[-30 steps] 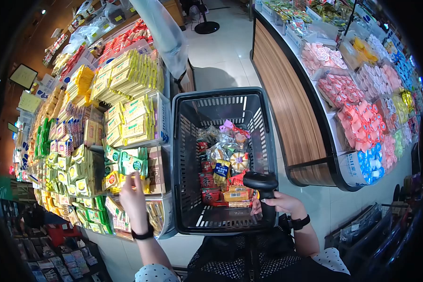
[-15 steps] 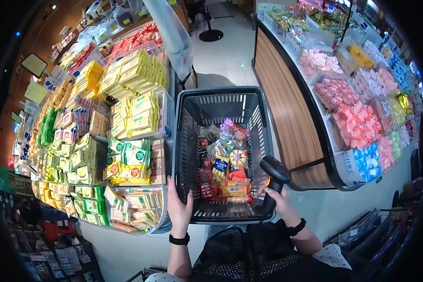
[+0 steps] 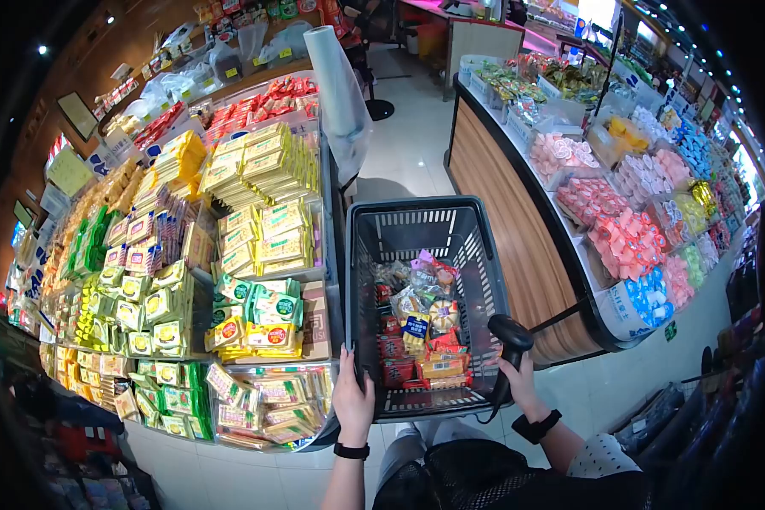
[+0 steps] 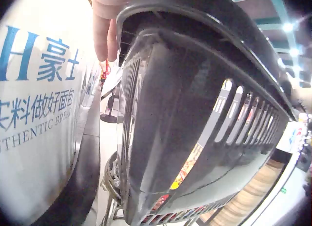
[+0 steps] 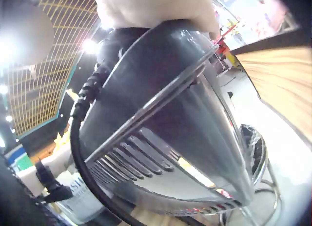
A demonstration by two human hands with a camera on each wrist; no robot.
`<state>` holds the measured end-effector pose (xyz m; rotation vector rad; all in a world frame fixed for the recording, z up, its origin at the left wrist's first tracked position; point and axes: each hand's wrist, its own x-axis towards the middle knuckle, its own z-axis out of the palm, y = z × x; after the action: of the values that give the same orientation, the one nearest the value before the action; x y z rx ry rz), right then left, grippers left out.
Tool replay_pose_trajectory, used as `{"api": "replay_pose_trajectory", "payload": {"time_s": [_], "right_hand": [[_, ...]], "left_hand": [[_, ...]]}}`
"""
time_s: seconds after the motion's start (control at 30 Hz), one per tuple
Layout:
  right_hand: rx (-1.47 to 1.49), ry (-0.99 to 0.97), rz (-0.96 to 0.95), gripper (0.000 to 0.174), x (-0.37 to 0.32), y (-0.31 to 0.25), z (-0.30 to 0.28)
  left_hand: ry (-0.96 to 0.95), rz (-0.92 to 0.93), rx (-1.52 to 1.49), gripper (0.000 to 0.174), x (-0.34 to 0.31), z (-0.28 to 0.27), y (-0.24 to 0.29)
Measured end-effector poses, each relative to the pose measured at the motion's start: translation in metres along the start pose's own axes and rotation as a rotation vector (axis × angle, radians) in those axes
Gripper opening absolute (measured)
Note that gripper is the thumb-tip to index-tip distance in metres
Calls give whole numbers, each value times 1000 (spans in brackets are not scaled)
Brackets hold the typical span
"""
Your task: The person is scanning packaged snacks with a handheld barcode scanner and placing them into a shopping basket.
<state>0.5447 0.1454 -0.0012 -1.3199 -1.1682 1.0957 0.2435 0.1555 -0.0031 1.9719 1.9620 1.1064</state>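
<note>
A black basket (image 3: 416, 204) holding colourful wrapped snacks (image 3: 415, 331) is at the centre of the head view. My left hand (image 3: 353, 398) grips its near left rim, thumb on the inner side; in the left wrist view, the fingers of that hand (image 4: 108, 23) hang down outside the basket wall (image 4: 180, 89). Held by its handle in my right hand (image 3: 521, 384) is a black handheld scanner (image 3: 512, 331), at the basket's near right corner. The right wrist view has this hand (image 5: 156, 9) over the corner of the basket (image 5: 161, 79), with a black cable (image 5: 78, 143) hanging outside.
Bins of yellow biscuit packets (image 3: 280, 234) and green packets (image 3: 178, 399) stand close at the left. A roll of plastic bags (image 3: 336, 93) rises beyond them. A wood-panelled counter (image 3: 510, 212) with pink sweets (image 3: 625, 242) is on the right; a tiled aisle (image 3: 408, 149) runs between.
My left hand has left the packets on the left and come to the basket's left rim. The scanner has turned to stand more upright. The head view reaches farther up the aisle.
</note>
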Motion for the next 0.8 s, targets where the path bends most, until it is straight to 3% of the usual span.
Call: {"api": "replay_pose_trajectory", "payload": {"time_s": [0.03, 0.1, 0.2, 0.43, 0.8], "right_hand": [[-119, 23, -42, 27, -1, -1, 3], [-75, 54, -34, 23, -2, 2, 7], [-4, 55, 58, 21, -10, 1, 7], [-64, 17, -30, 25, -2, 13, -10], [-16, 79, -10, 28, 4, 12, -16]], "left_hand": [[6, 6, -11, 51, -2, -1, 0], [-68, -231, -50, 56, -3, -5, 3], [-99, -169, 39, 62, -7, -3, -6], [-89, -52, 248, 66, -9, 5, 4], [-102, -86, 280, 54, 1, 12, 10]]}}
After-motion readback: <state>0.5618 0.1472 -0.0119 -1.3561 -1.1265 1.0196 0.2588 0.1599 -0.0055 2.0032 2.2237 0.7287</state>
